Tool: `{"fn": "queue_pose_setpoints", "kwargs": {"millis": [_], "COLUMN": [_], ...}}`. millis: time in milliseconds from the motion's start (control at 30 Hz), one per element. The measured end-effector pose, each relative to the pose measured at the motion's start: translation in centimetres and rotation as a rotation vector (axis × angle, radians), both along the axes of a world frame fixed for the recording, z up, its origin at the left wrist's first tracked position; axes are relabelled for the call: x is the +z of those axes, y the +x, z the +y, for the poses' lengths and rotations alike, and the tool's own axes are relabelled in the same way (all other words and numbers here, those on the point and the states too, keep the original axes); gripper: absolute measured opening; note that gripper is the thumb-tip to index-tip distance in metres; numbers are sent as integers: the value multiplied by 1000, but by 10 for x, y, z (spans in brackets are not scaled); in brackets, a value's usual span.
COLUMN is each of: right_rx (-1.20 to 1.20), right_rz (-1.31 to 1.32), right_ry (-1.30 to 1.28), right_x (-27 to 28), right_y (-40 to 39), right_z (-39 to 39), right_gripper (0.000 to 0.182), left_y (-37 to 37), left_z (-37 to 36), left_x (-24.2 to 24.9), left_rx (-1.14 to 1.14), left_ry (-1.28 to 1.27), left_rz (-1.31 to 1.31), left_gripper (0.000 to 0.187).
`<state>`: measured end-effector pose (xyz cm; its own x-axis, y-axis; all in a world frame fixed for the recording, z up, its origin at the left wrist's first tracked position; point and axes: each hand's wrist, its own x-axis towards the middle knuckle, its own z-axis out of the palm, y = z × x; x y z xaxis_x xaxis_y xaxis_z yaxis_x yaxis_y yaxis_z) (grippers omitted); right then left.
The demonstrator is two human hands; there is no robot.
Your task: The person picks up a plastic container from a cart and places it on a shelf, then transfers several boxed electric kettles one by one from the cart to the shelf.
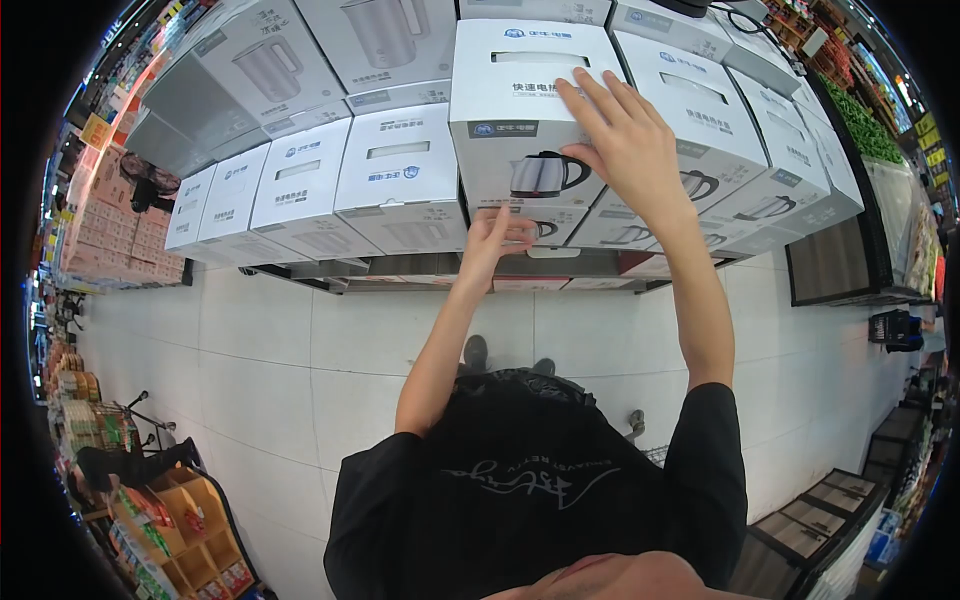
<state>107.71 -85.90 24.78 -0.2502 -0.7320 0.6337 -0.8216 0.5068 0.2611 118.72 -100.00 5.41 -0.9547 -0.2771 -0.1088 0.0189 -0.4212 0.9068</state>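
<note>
A white kettle box (530, 90) stands in the middle of the display, on top of another box and higher than its neighbours. My right hand (625, 140) lies spread over its top right edge, fingers apart on the top face. Low at the front, my left hand (495, 240) touches the front of the stack near the seam between the upper and lower box, its fingers apart. The lower box (560, 220) shows only a strip of its front. A box with a carry slot (398, 165) stands to the left, and another (690, 105) to the right.
More kettle boxes (385, 45) are stacked behind and to the left. A dark-sided display stand (840, 265) is at the right. Wooden shelving (190, 520) and a person in dark clothes (130, 462) are at the lower left. Tiled floor (250, 370) lies below the display.
</note>
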Motion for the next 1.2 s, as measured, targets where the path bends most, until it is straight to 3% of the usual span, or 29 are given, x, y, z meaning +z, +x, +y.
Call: {"fn": "queue_pose_setpoints", "kwargs": {"millis": [133, 333, 933, 1133, 1200], "right_rx": [-12, -19, -36, -39, -39], "right_rz": [3, 9, 9, 6, 7], "right_ry": [-16, -11, 7, 26, 30], "right_x": [-1, -2, -2, 2, 1], "right_y": [1, 1, -1, -1, -1], "right_z": [-1, -2, -1, 0, 0], "right_gripper": [68, 68, 67, 68, 69], "left_y": [7, 7, 14, 11, 11], "left_z": [2, 2, 4, -1, -1], "left_x": [-17, -36, -29, -44, -45], "left_rx": [232, 369, 272, 304, 249], "left_ry": [-178, -634, -565, -743, -689], "left_rz": [31, 86, 101, 135, 154], "left_gripper": [39, 45, 57, 61, 70]}}
